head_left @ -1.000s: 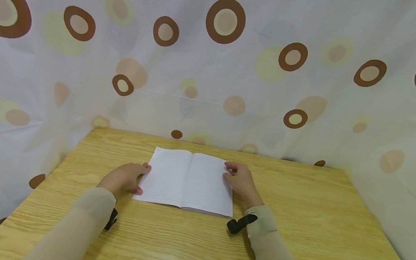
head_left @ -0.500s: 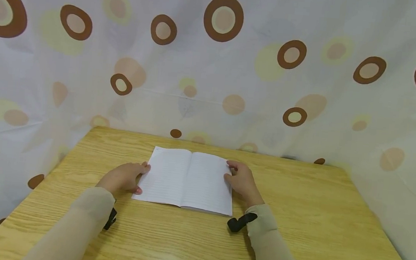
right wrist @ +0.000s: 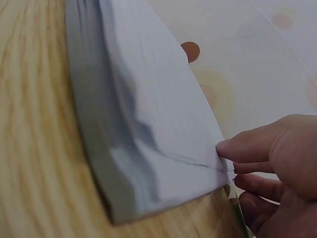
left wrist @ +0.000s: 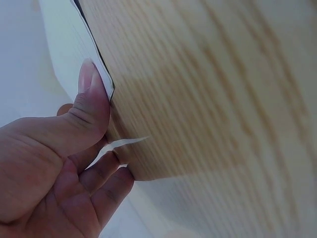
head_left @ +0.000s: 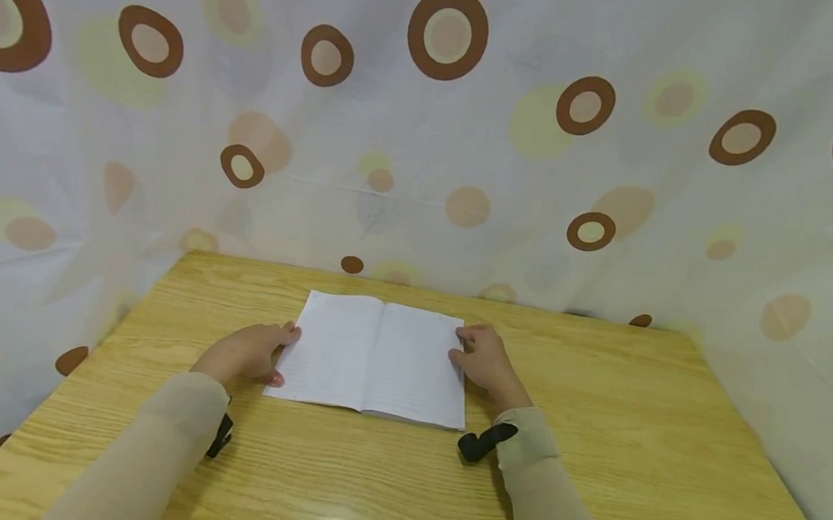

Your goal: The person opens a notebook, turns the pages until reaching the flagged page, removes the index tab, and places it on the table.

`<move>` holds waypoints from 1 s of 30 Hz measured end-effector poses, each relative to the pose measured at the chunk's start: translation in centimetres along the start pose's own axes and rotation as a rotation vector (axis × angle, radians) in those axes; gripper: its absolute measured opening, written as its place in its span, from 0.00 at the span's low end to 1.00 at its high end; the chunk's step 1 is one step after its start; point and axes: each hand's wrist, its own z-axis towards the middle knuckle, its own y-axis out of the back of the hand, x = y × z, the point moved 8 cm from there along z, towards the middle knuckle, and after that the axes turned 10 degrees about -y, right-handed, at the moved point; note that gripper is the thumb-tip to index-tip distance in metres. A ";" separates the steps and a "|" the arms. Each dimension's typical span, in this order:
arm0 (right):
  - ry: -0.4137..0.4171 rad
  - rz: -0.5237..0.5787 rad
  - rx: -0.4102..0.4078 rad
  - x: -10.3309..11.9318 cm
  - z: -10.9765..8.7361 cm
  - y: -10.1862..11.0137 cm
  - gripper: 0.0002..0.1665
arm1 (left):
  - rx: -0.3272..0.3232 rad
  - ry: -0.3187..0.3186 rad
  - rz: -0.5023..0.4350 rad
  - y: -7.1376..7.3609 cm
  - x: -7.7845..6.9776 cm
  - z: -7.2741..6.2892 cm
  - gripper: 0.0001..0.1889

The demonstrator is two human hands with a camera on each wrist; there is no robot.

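Observation:
An open notebook (head_left: 417, 365) with white lined pages lies on the wooden table, its fold running roughly front to back. My left hand (head_left: 245, 352) holds the left edge; in the left wrist view its thumb (left wrist: 91, 96) lies on the page near the corner, while the other fingers curl beside and below the edge. At the right edge, near the far corner, my right hand (head_left: 489, 363) pinches the page edges between thumb and fingers. The right wrist view shows the notebook's pages (right wrist: 173, 109) fanned in layers, with the thumb tip on the topmost one.
The wooden table (head_left: 632, 448) extends to both sides and in front of the notebook. Behind it hangs a pale sheet (head_left: 428, 144) printed with brown rings and dots, also closing off the left and right sides. Each wrist wears a black strap (head_left: 487, 443).
My right fingertips have shifted slightly outward along the right page, so its far corner now shows. The left hand keeps its hold, and the notebook lies nearly the same.

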 end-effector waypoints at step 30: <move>-0.075 0.120 -0.071 -0.7 0.0 0.8 0.10 | 0.010 -0.018 -0.005 0.2 -0.5 -0.3 0.44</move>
